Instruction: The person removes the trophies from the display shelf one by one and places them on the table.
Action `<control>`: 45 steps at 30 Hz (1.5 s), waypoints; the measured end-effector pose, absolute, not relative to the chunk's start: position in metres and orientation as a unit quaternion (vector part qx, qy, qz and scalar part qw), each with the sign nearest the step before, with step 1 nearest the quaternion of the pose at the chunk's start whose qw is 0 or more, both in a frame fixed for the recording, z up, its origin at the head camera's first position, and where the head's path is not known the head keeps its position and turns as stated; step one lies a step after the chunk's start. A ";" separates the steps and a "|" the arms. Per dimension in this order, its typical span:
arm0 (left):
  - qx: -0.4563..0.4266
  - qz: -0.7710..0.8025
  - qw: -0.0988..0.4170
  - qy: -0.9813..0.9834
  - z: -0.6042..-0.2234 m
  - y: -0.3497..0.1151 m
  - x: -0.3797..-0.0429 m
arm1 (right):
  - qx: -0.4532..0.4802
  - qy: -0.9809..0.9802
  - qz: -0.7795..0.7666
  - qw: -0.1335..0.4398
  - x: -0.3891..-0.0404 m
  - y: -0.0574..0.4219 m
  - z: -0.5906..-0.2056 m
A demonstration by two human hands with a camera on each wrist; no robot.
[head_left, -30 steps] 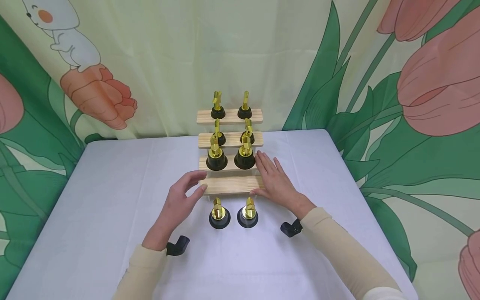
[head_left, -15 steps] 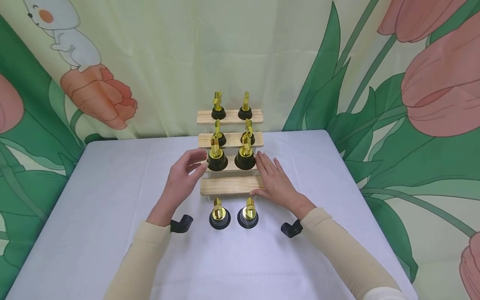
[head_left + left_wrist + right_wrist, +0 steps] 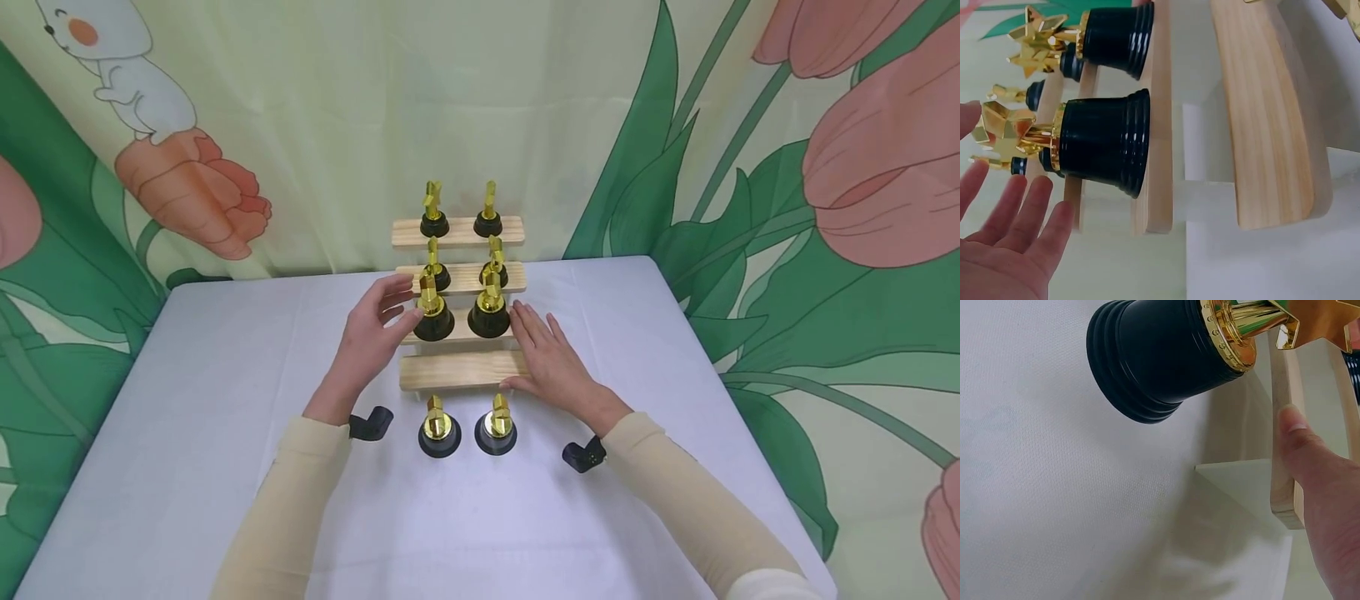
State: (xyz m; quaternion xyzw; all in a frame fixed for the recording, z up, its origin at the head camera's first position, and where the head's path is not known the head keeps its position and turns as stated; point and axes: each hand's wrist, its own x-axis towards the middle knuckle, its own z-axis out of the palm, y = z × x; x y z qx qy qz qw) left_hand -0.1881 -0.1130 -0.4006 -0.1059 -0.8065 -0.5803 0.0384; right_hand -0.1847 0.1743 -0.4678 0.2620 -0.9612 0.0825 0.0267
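A tiered wooden stand (image 3: 457,372) bears small gold star trophies with black bases, two on each of its upper three boards. My left hand (image 3: 371,325) is at the left trophy (image 3: 435,323) on the second board from the front. In the left wrist view its spread fingers (image 3: 1029,215) lie beside that trophy's gold star, not closed round it. My right hand (image 3: 553,367) lies along the stand's right end, fingers straight, fingertips beside the right trophy (image 3: 489,321). Its thumb (image 3: 1310,453) rests on the lowest board in the right wrist view.
Two more trophies, a left one (image 3: 439,437) and a right one (image 3: 496,435), stand on the white-covered table (image 3: 450,525) before the stand. A printed curtain (image 3: 300,150) hangs behind the table. Dark camera pieces stick out at both wrists.
My left hand has moved up and away from the lowest board's left end to the left trophy on the board behind. My right hand and the trophies have stayed in place.
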 end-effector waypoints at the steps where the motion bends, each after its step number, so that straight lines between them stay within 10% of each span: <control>1: -0.106 -0.583 0.037 -0.805 -0.401 -0.112 -0.190 | 0.262 -0.961 0.084 0.027 -0.185 0.175 -0.468; 45: -0.105 -0.588 0.025 -0.802 -0.397 -0.100 -0.189 | 0.268 -0.958 0.094 0.043 -0.180 0.172 -0.464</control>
